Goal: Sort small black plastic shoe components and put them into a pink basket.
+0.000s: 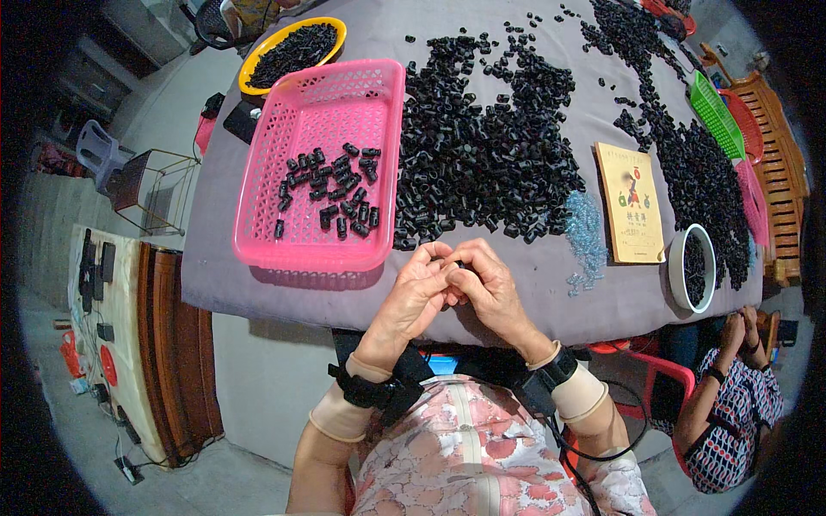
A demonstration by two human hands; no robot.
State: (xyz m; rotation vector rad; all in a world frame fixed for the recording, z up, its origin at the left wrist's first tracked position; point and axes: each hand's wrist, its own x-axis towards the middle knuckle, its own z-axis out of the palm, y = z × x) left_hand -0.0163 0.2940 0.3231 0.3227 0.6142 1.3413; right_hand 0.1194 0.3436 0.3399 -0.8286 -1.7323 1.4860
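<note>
My left hand (411, 297) and my right hand (492, 292) meet at the table's near edge, fingertips pinched together. Between them shows a bit of a small black plastic part (462, 265), mostly covered by the fingers. To the left stands a pink perforated basket (397, 155) with several short black tubular parts (344, 185) lying inside. Just beyond my hands spreads a big heap of loose black plastic parts (482, 155). Small clear bluish pieces (587, 241) lie in a patch at the heap's right side.
A yellow-covered booklet (632, 206) and a white bowl (674, 271) holding dark pieces are at the right. A yellow basin (340, 39) of black parts sits far left. Farther right are another black heap (705, 189) and a green basket (716, 116). Another person's hands (742, 327) are at the lower right.
</note>
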